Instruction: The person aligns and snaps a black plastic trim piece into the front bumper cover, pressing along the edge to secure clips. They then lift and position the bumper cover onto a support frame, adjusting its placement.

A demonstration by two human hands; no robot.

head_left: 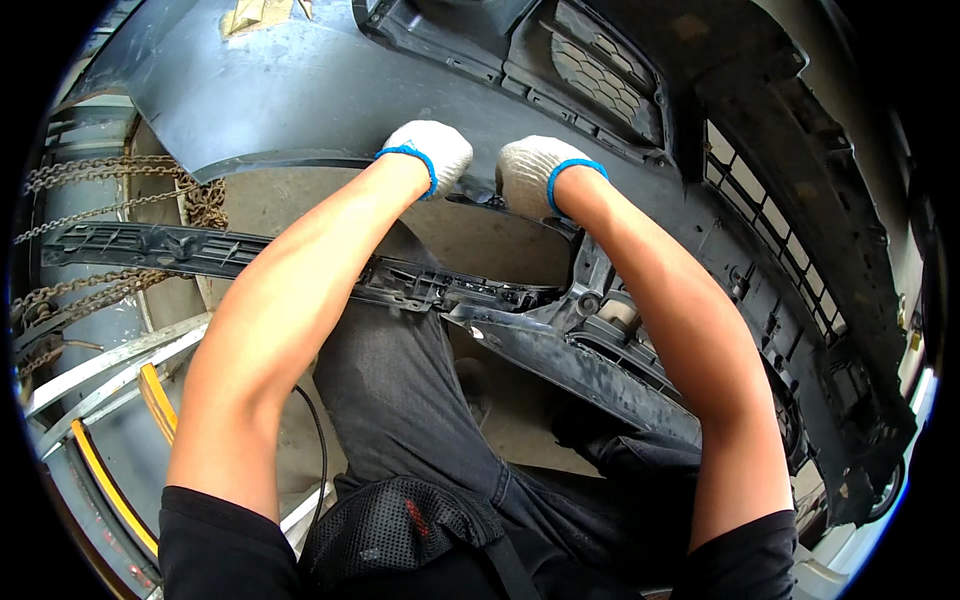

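On the inner edge of the dark car bumper [300, 90], the left hand [432, 150] and right hand [530, 172], both in white gloves, press down side by side, fingers curled over it. A rusty chain [110, 180] hangs left of the bumper.

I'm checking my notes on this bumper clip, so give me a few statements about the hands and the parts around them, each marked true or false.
1. Both hands wear white knit gloves with blue cuffs. True: left hand, right hand.
2. The hands rest on a red car door. False: they press on the edge of a dark grey bumper cover.
3. Rusty chains hang at the person's left. True.
4. The right hand holds a hammer. False: no tool shows in either hand.
5. A honeycomb grille sits in the bumper beyond the hands. True.
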